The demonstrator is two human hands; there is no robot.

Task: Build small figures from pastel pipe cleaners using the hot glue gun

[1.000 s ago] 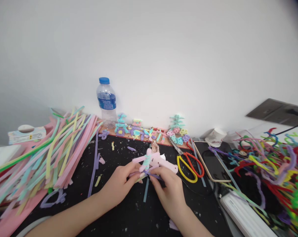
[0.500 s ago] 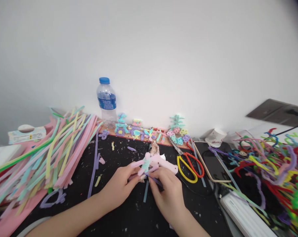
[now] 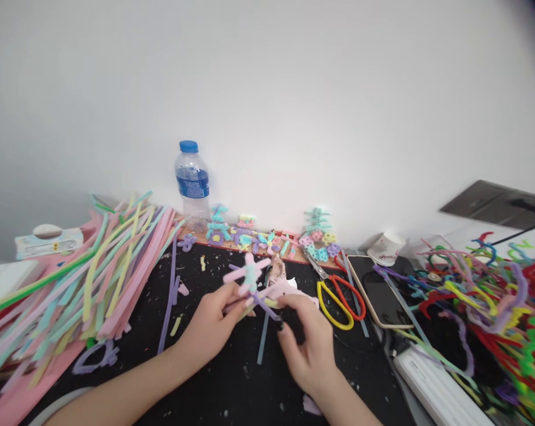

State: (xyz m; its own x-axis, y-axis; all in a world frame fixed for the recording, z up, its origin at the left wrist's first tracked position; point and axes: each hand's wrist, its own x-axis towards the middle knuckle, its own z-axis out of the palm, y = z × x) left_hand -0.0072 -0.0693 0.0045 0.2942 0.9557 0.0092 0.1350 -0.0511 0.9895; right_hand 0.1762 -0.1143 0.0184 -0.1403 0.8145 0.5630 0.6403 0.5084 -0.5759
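Note:
Near the middle of the black mat, my left hand (image 3: 220, 316) pinches a small pastel piece (image 3: 250, 277) made of fuzzy stems, with pink, mint, purple and yellow parts. Its pink and mint end stands up above my left fingertips. My right hand (image 3: 305, 334) is at the piece's right side, thumb and index finger apart around the ends of its purple and yellow stems. Whether the index finger touches a stem is hard to tell. Behind the hands lies a pale pink glue gun (image 3: 287, 289) with a stained nozzle. A blue-grey strip (image 3: 263, 340) lies between my hands.
Scissors (image 3: 338, 305) with yellow and red handles and a phone (image 3: 382, 293) lie right. Tangled stems (image 3: 498, 313) and a white power strip (image 3: 438, 387) are farther right. A stem pile (image 3: 120, 266) fills the left. A bottle (image 3: 193, 183) and small fuzzy shapes (image 3: 318, 220) line the wall.
The fuzzy piece has turned and tilted leftward, showing more of its pink and mint end. My right thumb and index finger have spread apart and moved slightly right.

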